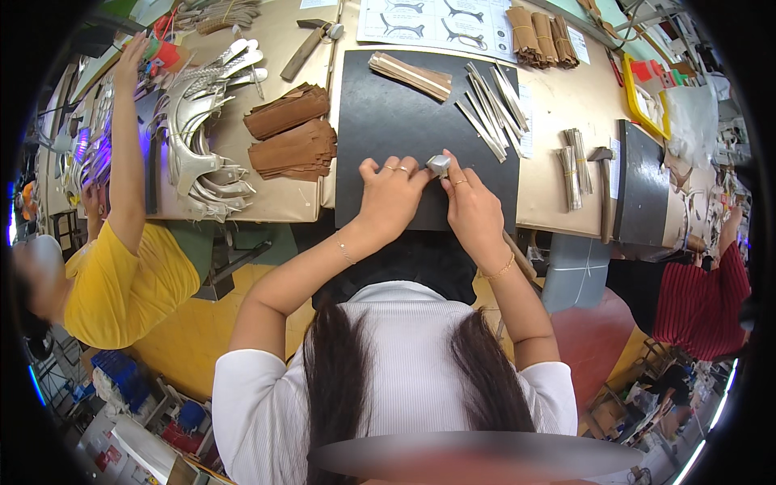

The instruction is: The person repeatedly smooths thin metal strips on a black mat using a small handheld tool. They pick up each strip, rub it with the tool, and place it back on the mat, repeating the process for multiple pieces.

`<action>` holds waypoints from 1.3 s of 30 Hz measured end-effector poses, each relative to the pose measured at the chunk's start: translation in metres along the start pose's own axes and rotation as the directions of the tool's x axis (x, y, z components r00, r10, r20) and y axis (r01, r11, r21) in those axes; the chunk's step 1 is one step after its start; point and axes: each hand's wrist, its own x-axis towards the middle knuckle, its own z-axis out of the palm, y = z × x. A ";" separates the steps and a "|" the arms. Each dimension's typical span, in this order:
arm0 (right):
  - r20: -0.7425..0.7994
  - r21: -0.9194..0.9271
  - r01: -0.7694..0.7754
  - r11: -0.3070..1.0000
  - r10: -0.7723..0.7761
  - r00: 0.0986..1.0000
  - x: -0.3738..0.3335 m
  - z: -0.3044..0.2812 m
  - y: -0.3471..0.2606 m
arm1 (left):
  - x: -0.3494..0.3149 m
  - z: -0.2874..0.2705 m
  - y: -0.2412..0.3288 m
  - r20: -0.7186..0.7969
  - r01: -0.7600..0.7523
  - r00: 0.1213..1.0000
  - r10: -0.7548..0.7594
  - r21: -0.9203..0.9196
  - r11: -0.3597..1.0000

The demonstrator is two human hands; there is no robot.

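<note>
Over the black mat, my two hands meet at a small silvery-grey piece, whose exact kind I cannot make out. My left hand pinches it from the left with curled fingers. From the other side, the fingertips of my right hand close on it too. Beyond the hands on the mat lie a bundle of brown strips with a pale strip along it and a loose fan of silvery strips. Two stacks of brown leather strips sit just left of the mat.
A hammer lies at the back left, another hammer at the right beside tied pale strips. White curved pieces pile up at left. A drawing sheet is at the back. Co-workers in yellow and red stripes flank me.
</note>
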 end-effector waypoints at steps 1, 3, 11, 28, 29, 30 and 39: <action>-0.005 -0.008 0.007 1.000 -0.007 1.000 0.000 0.001 0.000 | 0.000 -0.001 -0.004 0.024 0.065 0.998 -0.063 -0.107 0.992; 0.034 -0.024 -0.015 1.000 0.016 0.999 0.000 0.001 0.002 | 0.000 -0.003 -0.009 0.062 0.126 0.991 -0.115 -0.218 0.968; -0.067 0.031 0.069 0.997 -0.067 0.995 -0.003 0.001 -0.003 | -0.008 -0.003 0.003 -0.034 -0.050 0.998 0.055 0.139 0.989; 0.033 0.002 0.045 0.999 -0.045 0.998 -0.005 0.002 -0.006 | -0.013 -0.010 -0.006 -0.006 0.071 0.997 -0.072 -0.080 0.994; 0.035 -0.004 0.049 0.999 -0.049 0.998 -0.005 0.002 -0.005 | -0.013 -0.012 -0.010 0.039 0.125 0.992 -0.120 -0.172 0.977; 0.083 -0.016 0.023 1.000 -0.022 0.996 -0.004 0.002 -0.004 | -0.013 -0.014 -0.013 0.100 0.191 0.980 -0.170 -0.254 0.948; 0.055 0.018 0.064 0.998 -0.065 0.996 -0.007 0.002 -0.010 | -0.021 -0.014 -0.001 -0.007 -0.043 0.999 0.044 0.150 0.988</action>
